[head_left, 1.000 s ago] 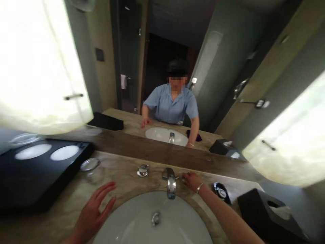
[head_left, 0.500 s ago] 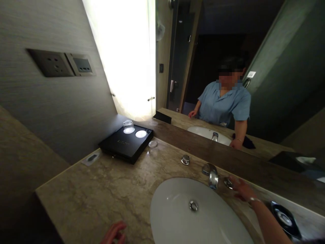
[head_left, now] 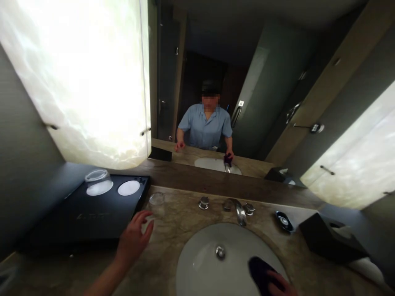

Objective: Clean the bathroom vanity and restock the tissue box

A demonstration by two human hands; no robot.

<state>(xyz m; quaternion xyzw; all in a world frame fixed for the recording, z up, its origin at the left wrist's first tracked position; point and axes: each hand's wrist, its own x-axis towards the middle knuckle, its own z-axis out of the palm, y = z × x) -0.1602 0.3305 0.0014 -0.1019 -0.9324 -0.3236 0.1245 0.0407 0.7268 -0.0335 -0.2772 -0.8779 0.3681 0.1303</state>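
My left hand [head_left: 134, 236] reaches over the stone counter, its thumb and fingers apart and nothing in them. Just beyond its fingertips a clear drinking glass [head_left: 157, 200] stands beside the black tray box [head_left: 89, 222]. My right hand [head_left: 280, 284], at the bottom edge, grips a dark purple cloth [head_left: 259, 267] over the white washbasin [head_left: 200, 263]. Part of this hand is cut off by the frame. Behind the basin are a chrome spout [head_left: 240, 211], a left tap knob [head_left: 203, 202] and a right tap knob [head_left: 249, 209].
Another clear glass [head_left: 98, 177] sits on a white round coaster on the black box, near a second coaster [head_left: 128, 188]. To the right are a small dark dish [head_left: 284, 221] and a black tissue box [head_left: 330, 238]. A mirror [head_left: 247, 135] backs the counter.
My right hand has left the right tap knob and now holds the cloth over the basin. My left hand has moved forward towards the glass. The view has shifted right.
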